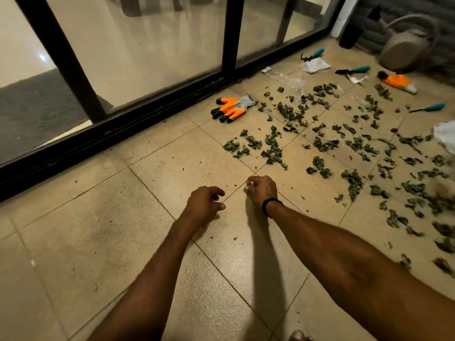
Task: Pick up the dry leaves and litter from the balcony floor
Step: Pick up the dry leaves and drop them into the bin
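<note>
Dry dark-green leaves [273, 148] lie scattered across the beige floor tiles [103, 232] to the right, reaching the frame's right edge. Litter lies at the back: a crumpled white paper [314, 65], a clear plastic wrapper [290, 82] and a torn packet [357, 78]. My left hand [205, 205] hovers low over a bare tile with loosely curled fingers, holding nothing. My right hand [261, 189], a black band on its wrist, is beside it with fingertips curled toward the floor; nothing shows in it. Both hands are short of the nearest leaves.
An orange-and-grey glove [231, 108] lies near the black sliding-door track [118, 134]; a second glove [397, 82] lies far right. Teal-handled garden tools [354, 70] and a beige watering can [406, 48] sit at the back. A white bag [446, 137] shows at the right edge.
</note>
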Action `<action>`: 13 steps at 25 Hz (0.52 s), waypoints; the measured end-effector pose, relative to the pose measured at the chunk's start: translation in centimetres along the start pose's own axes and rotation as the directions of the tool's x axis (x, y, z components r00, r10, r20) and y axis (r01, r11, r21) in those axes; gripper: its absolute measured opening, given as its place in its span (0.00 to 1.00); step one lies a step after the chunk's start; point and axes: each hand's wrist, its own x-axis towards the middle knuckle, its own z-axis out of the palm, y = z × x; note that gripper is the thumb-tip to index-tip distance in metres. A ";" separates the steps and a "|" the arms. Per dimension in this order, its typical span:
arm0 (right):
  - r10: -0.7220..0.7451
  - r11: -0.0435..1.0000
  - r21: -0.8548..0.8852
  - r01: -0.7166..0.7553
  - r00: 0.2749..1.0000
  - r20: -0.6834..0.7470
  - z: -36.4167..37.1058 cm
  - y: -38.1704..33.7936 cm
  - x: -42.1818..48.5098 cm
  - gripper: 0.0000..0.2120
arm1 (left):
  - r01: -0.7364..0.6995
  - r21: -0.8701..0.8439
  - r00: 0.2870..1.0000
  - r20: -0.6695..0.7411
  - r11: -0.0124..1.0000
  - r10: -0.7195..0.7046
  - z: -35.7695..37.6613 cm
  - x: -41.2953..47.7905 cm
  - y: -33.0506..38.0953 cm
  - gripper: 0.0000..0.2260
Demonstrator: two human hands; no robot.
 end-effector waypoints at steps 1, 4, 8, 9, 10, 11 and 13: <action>-0.040 0.998 -0.053 0.039 0.999 -0.020 0.6 -0.1 0.1 0.08 | -0.019 -0.035 0.999 0.049 0.999 0.021 0.6 -0.6 0.0 0.17; -0.111 0.982 -0.155 0.110 0.994 0.000 1.4 -0.2 0.7 0.09 | -0.028 -0.144 0.987 0.151 0.989 0.050 3.0 -2.5 -0.6 0.15; -0.014 0.998 -0.064 0.011 0.998 -0.059 1.1 -0.3 1.1 0.08 | -0.185 0.011 0.970 0.161 0.983 0.181 6.0 -4.1 -1.9 0.16; 0.025 0.999 -0.019 -0.027 0.997 -0.073 1.0 -0.2 1.1 0.07 | -0.227 0.022 0.965 0.143 0.974 0.222 6.6 -4.3 -2.3 0.15; 0.069 0.997 0.038 -0.066 0.994 -0.084 0.9 -0.1 1.0 0.06 | -0.257 0.016 0.961 0.113 0.966 0.253 7.1 -4.4 -2.9 0.13; 0.106 0.991 0.092 -0.098 0.990 -0.092 0.7 0.1 1.1 0.05 | -0.282 0.028 0.957 0.074 0.959 0.279 7.5 -4.6 -3.2 0.11; 0.167 0.972 0.184 -0.148 0.981 -0.095 0.0 0.3 1.5 0.06 | -0.337 0.101 0.940 -0.013 0.936 0.340 8.2 -4.6 -3.6 0.07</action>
